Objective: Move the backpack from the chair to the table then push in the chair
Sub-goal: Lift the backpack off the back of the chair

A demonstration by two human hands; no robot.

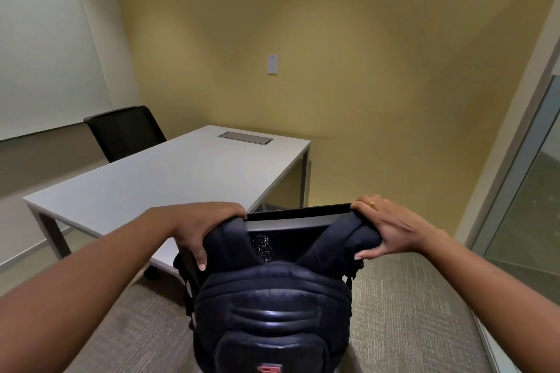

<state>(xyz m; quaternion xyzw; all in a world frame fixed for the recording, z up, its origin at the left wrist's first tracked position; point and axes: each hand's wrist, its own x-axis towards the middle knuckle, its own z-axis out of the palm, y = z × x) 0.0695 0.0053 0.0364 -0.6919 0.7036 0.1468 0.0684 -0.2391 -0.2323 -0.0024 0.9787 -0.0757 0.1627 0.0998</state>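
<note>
A dark navy backpack (272, 309) hangs by its two shoulder straps over the backrest of a black mesh chair (291, 216) right in front of me. My left hand (203, 228) is closed around the left strap at the top of the backrest. On the right strap, my right hand (385, 228), which wears a ring, grips in the same way. The white table (169, 175) stands just beyond the chair to the left. The chair's seat is hidden behind the backpack.
A second black chair (127, 132) sits at the table's far side by the white wall. A grey cable hatch (246, 138) is set in the tabletop. A glass partition (524, 206) runs along the right. The floor is grey carpet.
</note>
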